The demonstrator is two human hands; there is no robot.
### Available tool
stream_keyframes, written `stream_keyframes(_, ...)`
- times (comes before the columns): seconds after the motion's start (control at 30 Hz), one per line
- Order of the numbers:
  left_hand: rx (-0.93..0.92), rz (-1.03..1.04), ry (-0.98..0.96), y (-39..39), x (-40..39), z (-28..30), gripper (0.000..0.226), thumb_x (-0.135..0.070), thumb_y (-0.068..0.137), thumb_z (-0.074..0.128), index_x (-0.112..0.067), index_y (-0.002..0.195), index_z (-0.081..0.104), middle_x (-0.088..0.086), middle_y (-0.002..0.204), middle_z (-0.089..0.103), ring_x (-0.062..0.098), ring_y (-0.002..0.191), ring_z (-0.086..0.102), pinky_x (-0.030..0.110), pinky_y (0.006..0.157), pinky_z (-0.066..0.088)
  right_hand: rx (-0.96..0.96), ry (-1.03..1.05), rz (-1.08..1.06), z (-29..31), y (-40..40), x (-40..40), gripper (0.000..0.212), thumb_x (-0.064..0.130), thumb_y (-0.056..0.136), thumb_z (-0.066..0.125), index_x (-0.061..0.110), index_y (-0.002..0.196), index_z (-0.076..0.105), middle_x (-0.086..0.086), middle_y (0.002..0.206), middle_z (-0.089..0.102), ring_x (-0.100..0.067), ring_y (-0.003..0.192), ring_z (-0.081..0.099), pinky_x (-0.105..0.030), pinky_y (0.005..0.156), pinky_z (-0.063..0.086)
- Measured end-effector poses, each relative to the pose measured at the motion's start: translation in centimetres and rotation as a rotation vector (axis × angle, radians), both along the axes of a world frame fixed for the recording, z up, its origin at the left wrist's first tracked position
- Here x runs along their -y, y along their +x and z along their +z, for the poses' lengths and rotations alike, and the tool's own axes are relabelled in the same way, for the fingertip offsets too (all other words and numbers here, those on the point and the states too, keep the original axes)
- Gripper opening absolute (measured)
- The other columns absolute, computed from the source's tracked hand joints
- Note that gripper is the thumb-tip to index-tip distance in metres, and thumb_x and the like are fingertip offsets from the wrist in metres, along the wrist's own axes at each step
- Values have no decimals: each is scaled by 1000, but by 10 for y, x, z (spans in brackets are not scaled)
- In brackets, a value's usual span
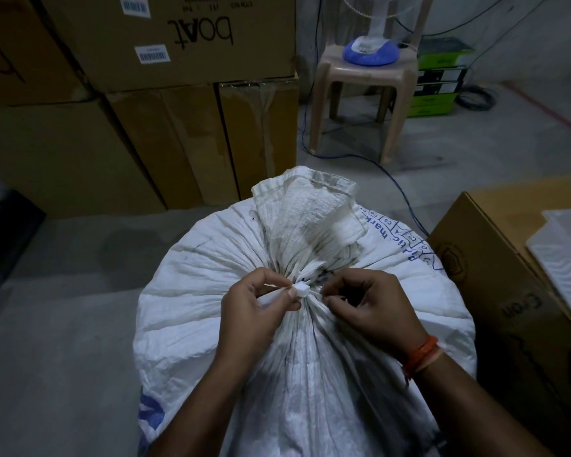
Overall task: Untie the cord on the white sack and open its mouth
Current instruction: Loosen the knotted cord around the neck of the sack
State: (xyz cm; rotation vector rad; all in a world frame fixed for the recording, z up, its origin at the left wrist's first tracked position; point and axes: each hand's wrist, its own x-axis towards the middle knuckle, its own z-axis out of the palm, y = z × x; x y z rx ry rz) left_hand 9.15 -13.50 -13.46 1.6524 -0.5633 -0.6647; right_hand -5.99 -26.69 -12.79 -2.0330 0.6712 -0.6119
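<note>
The cord (302,289) cinches the white sack (192,268) between both hands: left hand (257,311) fingers (290,296) pinch beside its knot, right hand (373,311) fingers (332,296) pinch its tail.

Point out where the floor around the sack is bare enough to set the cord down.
Bare grey concrete floor lies left of the white woven sack, bordered behind by stacked brown cardboard boxes. It is crowded right: an open brown carton sits close beside the sack. Behind, a blue cable crosses the floor.
</note>
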Motion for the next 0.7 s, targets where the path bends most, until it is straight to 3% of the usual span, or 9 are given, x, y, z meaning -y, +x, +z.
stream_keyframes(0.07, 6, 3, -2, -1, -1, 0, 12, 4, 88, 80, -5, 85, 74, 7, 86, 80, 26, 75, 83, 52, 82, 67, 9, -10, -4, -1, 3, -3, 6, 17, 76, 74, 22, 76, 77, 5, 68, 73, -10, 61, 66, -28, 58, 53)
stream_keyframes(0.23, 12, 2, -13, 0, -3, 2, 10, 3, 89, 80, -5, 87, 74, 8, 87, 81, 26, 75, 83, 50, 82, 68, 16, -10, 33, 5, -2, 1, 13, 9, 78, 81, 20, 77, 76, 2, 68, 72, -8, 60, 64, -22, 58, 49)
stream_keyframes(0.5, 3, 3, -6, 2, 0, 3, 9, 2, 89, 81, -3, 87, 74, 8, 85, 81, 27, 74, 83, 58, 85, 65, 53, 30, -8, 5, -6, 3, 8, 11, 77, 76, 19, 75, 76, 1, 70, 74, -23, 59, 65, -39, 57, 53)
stream_keyframes(0.7, 15, -13, -3, 1, 0, 3, 11, 2, 89, 81, -6, 85, 74, 7, 86, 80, 26, 74, 83, 59, 84, 65, 49, 12, 3, 1, 2, 0, 6, 14, 77, 78, 19, 76, 77, 2, 67, 72, -16, 58, 63, -26, 56, 50)
